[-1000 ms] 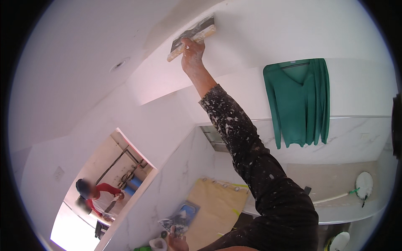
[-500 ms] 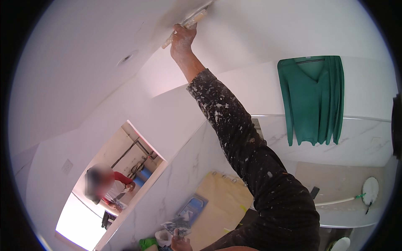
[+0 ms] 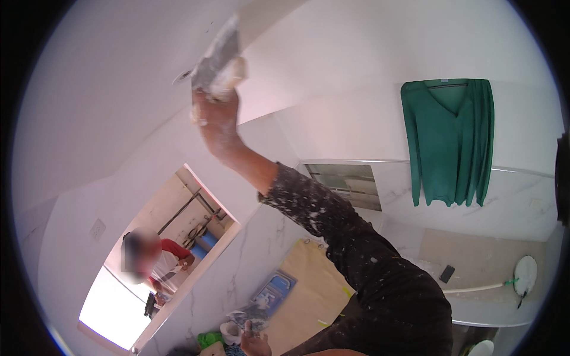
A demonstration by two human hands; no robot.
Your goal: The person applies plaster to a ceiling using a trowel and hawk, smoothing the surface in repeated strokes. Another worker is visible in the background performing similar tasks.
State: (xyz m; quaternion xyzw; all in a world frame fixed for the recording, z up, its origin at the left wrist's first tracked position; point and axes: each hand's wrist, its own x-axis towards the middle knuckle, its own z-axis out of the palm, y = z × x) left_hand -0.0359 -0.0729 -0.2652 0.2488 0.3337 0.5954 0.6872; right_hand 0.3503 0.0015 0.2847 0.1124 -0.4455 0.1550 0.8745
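Wrapped around a smeared scraper (image 3: 221,58), the right hand (image 3: 217,121) is raised beside the round ceiling fitting (image 3: 182,77), though blur hides whether the blade touches the ceiling (image 3: 119,77). Rightward and low, the left hand (image 3: 256,343) is near crumpled plastic (image 3: 256,312), its grip unclear. Smoothing seems in hand; an even pass would call for a steady blade angle.

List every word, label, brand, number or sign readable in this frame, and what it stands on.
None can be read.
Small pale tag-like patch at the collar of the green V-neck sweater: too small.
Blue flat rectangular object: any print too small to tell.
Flat metal trowel in the right hand: blurred, no lettering discernible.
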